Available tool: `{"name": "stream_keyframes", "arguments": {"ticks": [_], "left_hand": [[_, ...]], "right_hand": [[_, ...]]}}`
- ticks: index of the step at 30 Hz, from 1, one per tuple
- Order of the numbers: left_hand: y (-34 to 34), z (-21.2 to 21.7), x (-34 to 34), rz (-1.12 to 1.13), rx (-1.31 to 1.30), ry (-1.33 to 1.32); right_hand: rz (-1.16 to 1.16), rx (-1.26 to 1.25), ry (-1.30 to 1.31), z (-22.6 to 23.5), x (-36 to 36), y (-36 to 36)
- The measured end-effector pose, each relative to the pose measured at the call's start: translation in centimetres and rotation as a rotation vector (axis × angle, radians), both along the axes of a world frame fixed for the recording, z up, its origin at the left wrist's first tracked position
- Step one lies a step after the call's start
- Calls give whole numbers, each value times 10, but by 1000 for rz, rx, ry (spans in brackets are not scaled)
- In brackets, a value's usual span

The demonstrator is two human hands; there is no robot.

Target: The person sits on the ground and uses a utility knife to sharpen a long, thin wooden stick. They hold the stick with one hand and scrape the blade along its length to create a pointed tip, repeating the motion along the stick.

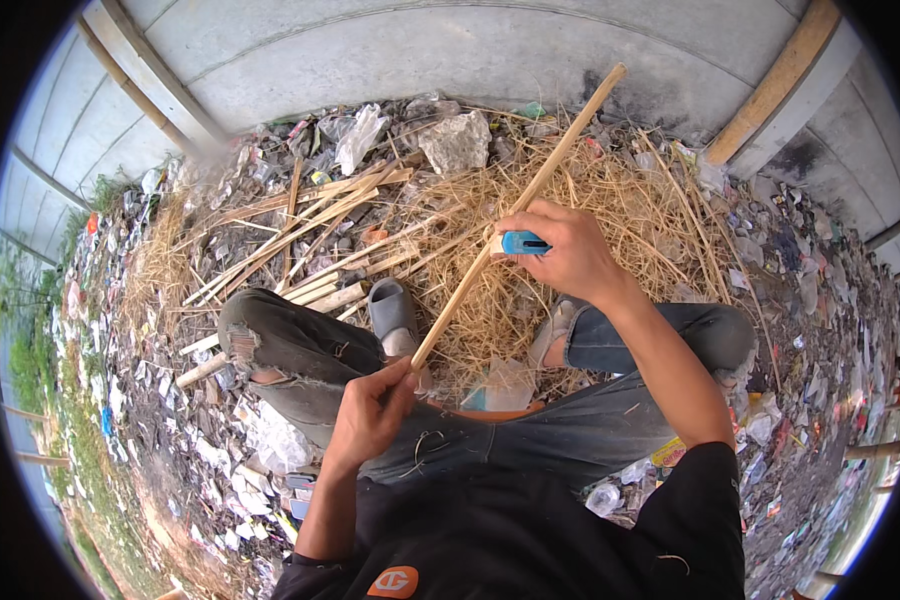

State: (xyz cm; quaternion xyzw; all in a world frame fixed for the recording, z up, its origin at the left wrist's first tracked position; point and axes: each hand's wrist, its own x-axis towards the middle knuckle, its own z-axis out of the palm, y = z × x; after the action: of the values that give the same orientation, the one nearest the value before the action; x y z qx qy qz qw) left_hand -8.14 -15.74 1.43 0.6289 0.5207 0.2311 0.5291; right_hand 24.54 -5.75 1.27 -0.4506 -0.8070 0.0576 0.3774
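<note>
A long, thin bamboo strip (pixel 460 295) slants from my lap up toward the wall, its far end raised to the right. My left hand (pixel 373 412) is closed round its near end. Farther up, my right hand (pixel 567 250) is closed on a blue box cutter (pixel 523 243), which lies against the strip; its blade edge is too small to make out. Under the strip, between my feet, spreads a heap of pale shavings (pixel 490 310).
Several cut bamboo strips (pixel 315 235) lie in a pile at the left beyond my knee. A rough stone (pixel 456 142) sits near the grey concrete wall (pixel 450 55). Bamboo posts (pixel 775 80) lean against the wall. Scattered plastic litter (pixel 215 430) covers the ground around me.
</note>
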Motion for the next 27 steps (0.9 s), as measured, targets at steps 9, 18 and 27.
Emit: {"name": "stream_keyframes", "arguments": {"ticks": [9, 18, 27], "left_hand": [[-3, 1, -4, -46, 23, -19], [-1, 5, -1, -83, 34, -43], [-1, -19, -12, -70, -75, -101]], "right_hand": [[34, -373, 488, -3, 7, 3], [269, -644, 1075, -8, 16, 5], [131, -419, 1374, 39, 48, 0]]}}
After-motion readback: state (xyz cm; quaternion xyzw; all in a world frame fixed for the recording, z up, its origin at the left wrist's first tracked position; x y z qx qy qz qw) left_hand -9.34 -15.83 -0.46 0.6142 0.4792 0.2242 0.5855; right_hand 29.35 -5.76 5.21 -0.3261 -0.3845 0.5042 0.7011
